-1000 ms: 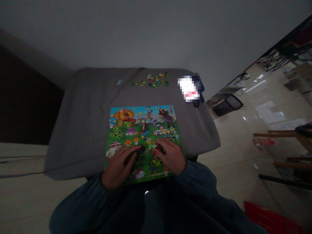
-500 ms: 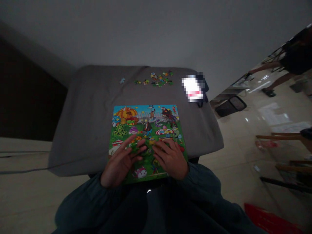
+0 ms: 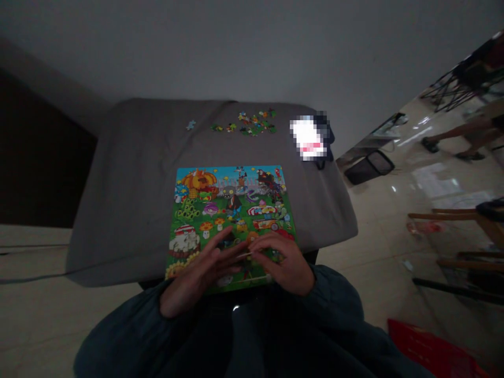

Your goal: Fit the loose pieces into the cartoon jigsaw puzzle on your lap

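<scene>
One flat rectangular jigsaw puzzle of brightly coloured cartoon figures on green and blue (image 3: 242, 210) is laid at the 6 o'clock side of the one bench, draped in plain grey cloth (image 3: 129, 184). With the clock centred on the puzzle and 12 o'clock at the far side, two bare hands are held over it. By the left hand (image 3: 197, 275), entered from 7 o'clock, the fingers are kept extended and somewhat spread, with nothing seen in them. By the right hand (image 3: 289, 262), entered from 4 o'clock, thumb and fingers are drawn together near the left fingertips; whether anything is gripped cannot be told. One loose light-blue puzzle piece (image 3: 191, 125) is seen at 11 o'clock. At 12 o'clock, small multicoloured puzzle pieces (image 3: 254, 123) are clustered too tightly to be counted. One pixel-blurred white object (image 3: 308, 137) is placed at 1 o'clock. On the floor, one dark bin (image 3: 356, 170) is seen at 2 o'clock and one red object (image 3: 425, 349) at 4 o'clock.
</scene>
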`<act>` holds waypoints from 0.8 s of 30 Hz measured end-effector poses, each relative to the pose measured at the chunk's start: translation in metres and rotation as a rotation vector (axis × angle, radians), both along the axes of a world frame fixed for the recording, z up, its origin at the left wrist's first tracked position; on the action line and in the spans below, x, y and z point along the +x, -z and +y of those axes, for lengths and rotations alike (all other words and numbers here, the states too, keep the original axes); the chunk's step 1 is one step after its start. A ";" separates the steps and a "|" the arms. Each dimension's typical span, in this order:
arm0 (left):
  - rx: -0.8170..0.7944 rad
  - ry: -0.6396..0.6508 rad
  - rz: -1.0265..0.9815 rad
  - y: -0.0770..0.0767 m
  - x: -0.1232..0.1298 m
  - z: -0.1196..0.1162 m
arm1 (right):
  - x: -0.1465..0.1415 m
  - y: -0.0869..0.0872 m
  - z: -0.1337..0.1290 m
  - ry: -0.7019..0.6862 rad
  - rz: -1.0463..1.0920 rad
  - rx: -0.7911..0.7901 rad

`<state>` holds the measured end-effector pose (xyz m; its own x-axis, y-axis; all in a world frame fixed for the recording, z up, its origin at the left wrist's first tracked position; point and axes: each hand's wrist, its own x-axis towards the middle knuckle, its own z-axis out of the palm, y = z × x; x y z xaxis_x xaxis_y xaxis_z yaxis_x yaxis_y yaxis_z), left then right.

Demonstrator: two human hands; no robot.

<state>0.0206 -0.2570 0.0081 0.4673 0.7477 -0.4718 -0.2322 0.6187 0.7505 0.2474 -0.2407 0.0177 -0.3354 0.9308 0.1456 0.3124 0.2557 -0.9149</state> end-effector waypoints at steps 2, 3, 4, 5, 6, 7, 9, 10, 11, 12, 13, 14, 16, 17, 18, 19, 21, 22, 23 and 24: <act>0.115 -0.041 0.118 -0.002 -0.010 0.003 | 0.016 0.000 0.002 0.063 -0.022 -0.097; 0.188 -0.076 0.207 -0.003 -0.016 0.006 | 0.024 0.001 0.004 0.091 -0.045 -0.123; 0.260 -0.117 0.310 -0.003 -0.023 0.008 | 0.031 0.002 0.005 0.109 -0.066 -0.132; 0.322 -0.161 0.415 -0.003 -0.029 0.011 | 0.037 0.004 0.006 0.116 -0.081 -0.122; 0.369 -0.200 0.513 -0.002 -0.034 0.014 | 0.042 0.006 0.007 0.116 -0.095 -0.104; 0.401 -0.234 0.599 -0.001 -0.038 0.016 | 0.045 0.007 0.008 0.112 -0.110 -0.080; 0.434 -0.290 0.709 0.003 -0.042 0.020 | 0.048 0.009 0.009 0.097 -0.140 -0.028; 0.448 -0.314 0.733 0.005 -0.043 0.021 | 0.048 0.009 0.010 0.084 -0.156 -0.009; 0.465 -0.337 0.744 0.008 -0.042 0.021 | 0.048 0.008 0.010 0.070 -0.171 0.005; 0.478 -0.356 0.749 0.010 -0.042 0.022 | 0.047 0.007 0.010 0.052 -0.187 0.014; 0.488 -0.369 0.751 0.012 -0.040 0.022 | 0.046 0.006 0.009 0.032 -0.202 0.021; 0.495 -0.370 0.755 0.014 -0.039 0.022 | 0.044 0.004 0.009 0.009 -0.217 0.027; 0.502 -0.349 0.775 0.016 -0.038 0.022 | 0.042 0.001 0.007 -0.050 -0.245 0.034; 0.506 -0.326 0.789 0.016 -0.038 0.022 | 0.041 0.000 0.006 -0.089 -0.255 0.032; 0.515 -0.301 0.804 0.017 -0.038 0.022 | 0.040 0.000 0.005 -0.132 -0.262 0.023; 0.528 -0.280 0.820 0.017 -0.039 0.022 | 0.039 0.000 0.004 -0.170 -0.262 0.003; 0.553 -0.245 0.844 0.017 -0.040 0.023 | 0.036 0.001 0.002 -0.210 -0.242 -0.062; 0.564 -0.236 0.848 0.018 -0.041 0.023 | 0.033 0.003 0.001 -0.213 -0.226 -0.099; 0.574 -0.230 0.851 0.018 -0.042 0.023 | 0.030 0.004 0.001 -0.210 -0.210 -0.129; 0.583 -0.226 0.854 0.019 -0.042 0.023 | 0.025 0.006 0.002 -0.204 -0.197 -0.146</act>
